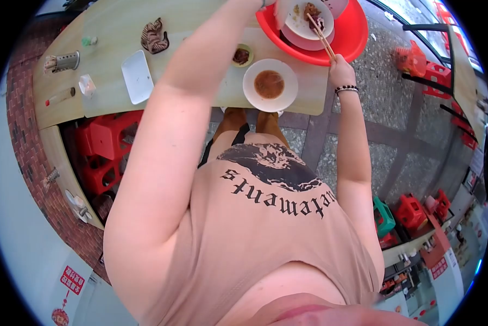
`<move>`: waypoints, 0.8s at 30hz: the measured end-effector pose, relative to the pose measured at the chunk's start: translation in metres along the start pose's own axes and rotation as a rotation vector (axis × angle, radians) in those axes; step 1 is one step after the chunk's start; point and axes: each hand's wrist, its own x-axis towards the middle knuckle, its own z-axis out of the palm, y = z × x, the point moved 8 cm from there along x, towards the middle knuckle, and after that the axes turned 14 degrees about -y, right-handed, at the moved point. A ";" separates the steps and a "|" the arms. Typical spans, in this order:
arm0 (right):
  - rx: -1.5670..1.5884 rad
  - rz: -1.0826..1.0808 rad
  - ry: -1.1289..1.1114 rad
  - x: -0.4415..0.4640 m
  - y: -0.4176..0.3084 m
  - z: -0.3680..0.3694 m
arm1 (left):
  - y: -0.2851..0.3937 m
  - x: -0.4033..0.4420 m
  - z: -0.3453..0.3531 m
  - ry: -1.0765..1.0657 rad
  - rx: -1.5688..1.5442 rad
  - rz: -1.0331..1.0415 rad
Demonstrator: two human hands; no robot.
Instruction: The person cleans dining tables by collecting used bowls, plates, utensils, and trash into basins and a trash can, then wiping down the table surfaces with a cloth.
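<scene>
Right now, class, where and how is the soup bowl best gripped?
Probably by opposite sides of the rim, coming from the near table edge: the soup bowl sits upright, wide and round, holding liquid, so keep it level.

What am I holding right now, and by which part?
Your right hand holds the chopsticks near their rear ends, tips at the food. Your left hand seems to hold the white bowl by its left rim, but blur obscures the grip.
</scene>
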 end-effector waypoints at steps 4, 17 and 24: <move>0.167 -0.051 0.041 -0.040 0.003 0.001 | -0.048 -0.068 0.099 -0.344 0.010 0.094; 0.090 -0.213 -0.085 -0.062 -0.051 0.090 | -0.041 -0.201 0.315 -0.510 -1.808 -0.285; 0.422 -0.062 0.418 -0.033 -0.062 0.010 | -0.062 -0.235 0.253 -0.525 -1.753 -0.230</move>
